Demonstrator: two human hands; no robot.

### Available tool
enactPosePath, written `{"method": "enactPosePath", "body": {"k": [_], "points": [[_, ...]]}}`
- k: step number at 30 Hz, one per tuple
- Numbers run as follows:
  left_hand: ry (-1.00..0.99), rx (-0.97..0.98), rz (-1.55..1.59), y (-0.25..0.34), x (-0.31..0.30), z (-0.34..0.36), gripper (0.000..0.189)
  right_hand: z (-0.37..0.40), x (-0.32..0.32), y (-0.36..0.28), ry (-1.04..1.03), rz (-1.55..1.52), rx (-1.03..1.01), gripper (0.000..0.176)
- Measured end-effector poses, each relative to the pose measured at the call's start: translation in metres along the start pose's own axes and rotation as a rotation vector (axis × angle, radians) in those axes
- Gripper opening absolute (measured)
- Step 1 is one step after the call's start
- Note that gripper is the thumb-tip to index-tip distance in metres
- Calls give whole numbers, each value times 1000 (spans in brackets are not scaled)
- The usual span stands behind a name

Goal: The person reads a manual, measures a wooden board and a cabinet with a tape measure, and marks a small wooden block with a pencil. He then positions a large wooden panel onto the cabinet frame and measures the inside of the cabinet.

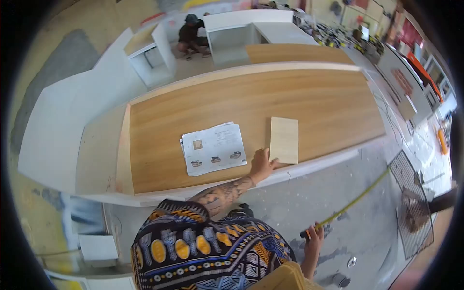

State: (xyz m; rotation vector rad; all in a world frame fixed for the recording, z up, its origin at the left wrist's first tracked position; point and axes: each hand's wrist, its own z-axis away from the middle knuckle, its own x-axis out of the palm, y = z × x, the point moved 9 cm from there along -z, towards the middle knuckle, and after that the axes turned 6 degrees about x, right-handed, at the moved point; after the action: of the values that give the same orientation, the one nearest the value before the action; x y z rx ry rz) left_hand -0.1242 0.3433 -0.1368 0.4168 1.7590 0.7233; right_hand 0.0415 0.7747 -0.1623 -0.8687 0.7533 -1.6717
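Observation:
A small pale wooden board (284, 140) lies on a large wood-grained panel with raised edges (319, 101). My left hand (261, 166) is at the board's near left corner, its thumb on the near edge and its fingers along the left side. To the left of it, printed sheets with drawings (214, 149) lie stacked on the panel. My right hand (314, 235) hangs low over the floor, closed around a dark, slim object with an orange mark (305, 234); its kind is not clear.
A yellow hose or cord (355, 203) runs past my right hand to a wire-mesh guard (411, 203) on the right. White cabinet parts (150, 63) stand beyond the panel, where another person (192, 36) crouches. A white panel (63, 116) stands at left.

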Motion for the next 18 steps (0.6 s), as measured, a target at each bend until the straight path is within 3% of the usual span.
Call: {"method": "enactPosePath", "body": {"k": [1, 2, 4, 8, 10, 12, 13, 14, 16, 18], "points": [[25, -9, -8, 10, 7, -7, 69, -4, -18, 2, 56, -29, 2, 50], [60, -31, -113, 18, 17, -10, 82, -7, -23, 0, 34, -25, -6, 50], [37, -95, -161, 24, 35, -24, 110, -11, -49, 10, 206, -164, 43, 51], [9, -9, -207, 40, 67, -65, 111, -33, -81, 27, 273, -70, 115, 52], [-133, 146, -194, 53, 77, -102, 106, -55, -104, 43, 307, -78, 137, 52], [-190, 207, -184, 50, 89, -145, 101, -145, -162, 50, 274, -6, 127, 48], [-254, 282, -184, 56, 94, -164, 97, -109, -156, 76, 244, 48, 122, 44], [-164, 379, -155, 65, 84, -175, 85, -146, -153, 64, 252, 53, 120, 44], [-108, 366, 6, 75, 73, -201, 65, -193, -151, 36, 228, 235, 66, 41], [59, 295, 5, 74, 58, -219, 45, -192, -170, 31, 253, 398, 62, 39]]}}
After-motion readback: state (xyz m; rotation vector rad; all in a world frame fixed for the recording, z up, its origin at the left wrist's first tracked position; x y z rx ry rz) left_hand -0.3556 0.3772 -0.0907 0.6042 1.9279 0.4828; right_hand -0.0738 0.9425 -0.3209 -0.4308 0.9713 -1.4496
